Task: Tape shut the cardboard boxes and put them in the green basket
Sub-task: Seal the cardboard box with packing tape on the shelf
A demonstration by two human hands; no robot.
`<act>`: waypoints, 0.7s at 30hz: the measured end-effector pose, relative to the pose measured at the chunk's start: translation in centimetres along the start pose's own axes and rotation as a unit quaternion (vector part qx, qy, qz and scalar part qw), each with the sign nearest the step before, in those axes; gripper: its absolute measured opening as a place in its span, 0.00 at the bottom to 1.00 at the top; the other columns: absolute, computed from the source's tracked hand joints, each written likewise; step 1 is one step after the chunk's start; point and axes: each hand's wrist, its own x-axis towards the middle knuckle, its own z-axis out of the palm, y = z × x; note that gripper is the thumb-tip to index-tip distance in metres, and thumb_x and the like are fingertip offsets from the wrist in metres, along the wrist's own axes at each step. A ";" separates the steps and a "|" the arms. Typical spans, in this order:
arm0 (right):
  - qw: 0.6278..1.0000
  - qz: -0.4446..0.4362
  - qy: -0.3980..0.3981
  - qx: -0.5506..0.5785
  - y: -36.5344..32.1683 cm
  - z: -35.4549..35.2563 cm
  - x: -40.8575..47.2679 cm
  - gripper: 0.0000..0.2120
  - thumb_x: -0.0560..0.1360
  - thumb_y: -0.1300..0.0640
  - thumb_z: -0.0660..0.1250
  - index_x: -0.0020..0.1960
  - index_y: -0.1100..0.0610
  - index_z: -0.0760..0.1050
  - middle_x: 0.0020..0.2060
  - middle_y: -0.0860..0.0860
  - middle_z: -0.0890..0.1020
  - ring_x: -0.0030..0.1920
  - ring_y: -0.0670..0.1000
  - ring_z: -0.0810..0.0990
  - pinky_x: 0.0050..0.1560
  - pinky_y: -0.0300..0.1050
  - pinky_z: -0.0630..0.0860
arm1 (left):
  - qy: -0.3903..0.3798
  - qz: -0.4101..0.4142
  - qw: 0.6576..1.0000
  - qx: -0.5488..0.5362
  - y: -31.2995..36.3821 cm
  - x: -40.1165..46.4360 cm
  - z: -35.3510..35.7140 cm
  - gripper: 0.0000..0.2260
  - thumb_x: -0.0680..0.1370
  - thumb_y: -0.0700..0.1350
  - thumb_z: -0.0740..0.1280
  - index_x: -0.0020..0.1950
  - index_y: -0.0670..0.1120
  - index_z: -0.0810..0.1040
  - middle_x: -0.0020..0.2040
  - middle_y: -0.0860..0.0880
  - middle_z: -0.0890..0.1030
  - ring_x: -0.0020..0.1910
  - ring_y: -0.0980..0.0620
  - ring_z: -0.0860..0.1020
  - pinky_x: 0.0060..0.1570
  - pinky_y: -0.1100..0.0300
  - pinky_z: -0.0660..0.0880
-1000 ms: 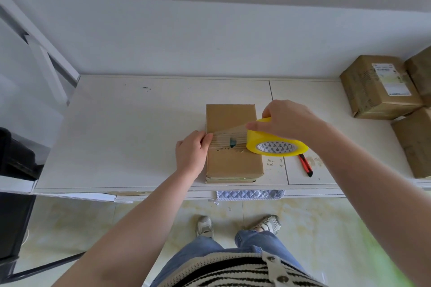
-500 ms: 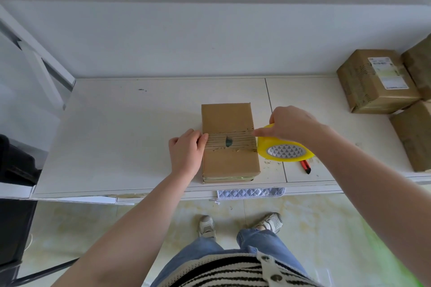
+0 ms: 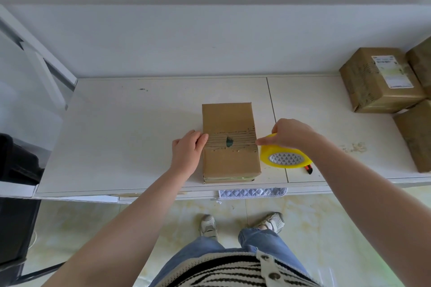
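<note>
A small cardboard box (image 3: 229, 119) lies flat on the white table (image 3: 130, 123), near its front edge. Across its middle runs a worn, ribbed strip with a dark hole. My left hand (image 3: 187, 151) rests against the box's left side, fingers pressing the strip's left end. My right hand (image 3: 291, 134) grips a yellow roll of tape (image 3: 285, 157) just off the box's right edge, down by the tabletop, its index finger pointing at the box's right edge. No green basket is in view.
Three more cardboard boxes (image 3: 379, 80) stand stacked at the table's right end, one with a white label. A red-handled cutter (image 3: 309, 169) lies behind the tape roll. A quilted cloth (image 3: 253, 193) hangs under the front edge. Dark furniture (image 3: 16, 165) sits at left.
My right hand has carried the tape roll from above the box's middle rightward and down past its right edge. My left hand has stayed against the left side.
</note>
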 end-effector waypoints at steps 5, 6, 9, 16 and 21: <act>0.996 -0.018 -0.064 0.067 0.1 1.2 0.5 0.38 0.58 0.19 0.62 0.41 0.54 0.80 0.34 0.49 0.82 0.37 0.49 0.80 0.39 0.46 0.77 | -0.058 -0.034 0.995 -0.071 0.5 0.2 -0.6 0.16 0.84 0.48 0.56 0.39 0.42 0.68 0.33 0.49 0.67 0.34 0.50 0.66 0.47 0.53 0.62; 0.995 -0.022 -0.070 0.072 0.0 1.3 0.7 0.38 0.58 0.20 0.62 0.41 0.54 0.80 0.35 0.49 0.82 0.37 0.49 0.81 0.40 0.46 0.77 | -0.063 -0.039 0.994 -0.076 0.7 0.2 -0.7 0.16 0.84 0.48 0.56 0.40 0.40 0.68 0.33 0.49 0.67 0.35 0.49 0.67 0.47 0.53 0.62; 0.994 -0.021 -0.081 0.071 -0.2 1.2 1.2 0.36 0.59 0.21 0.65 0.40 0.55 0.79 0.35 0.50 0.82 0.37 0.49 0.80 0.41 0.47 0.76 | -0.091 -0.055 0.990 -0.094 0.8 0.1 -1.1 0.16 0.84 0.48 0.56 0.39 0.43 0.67 0.33 0.49 0.69 0.36 0.48 0.69 0.45 0.53 0.64; 0.994 -0.018 -0.079 0.070 -0.4 1.4 1.3 0.36 0.60 0.23 0.66 0.42 0.57 0.79 0.35 0.50 0.82 0.37 0.49 0.80 0.39 0.46 0.75 | 0.011 -0.038 0.993 -0.112 -0.6 -1.6 -3.2 0.10 0.81 0.41 0.63 0.39 0.42 0.72 0.36 0.48 0.72 0.37 0.49 0.70 0.40 0.56 0.67; 0.995 -0.017 -0.080 0.065 -0.3 1.5 1.4 0.37 0.60 0.23 0.66 0.43 0.58 0.80 0.36 0.51 0.82 0.37 0.50 0.80 0.43 0.48 0.76 | 0.133 0.134 0.982 -0.025 5.1 0.4 -3.0 0.11 0.81 0.35 0.61 0.62 0.36 0.76 0.60 0.40 0.77 0.60 0.42 0.76 0.62 0.46 0.71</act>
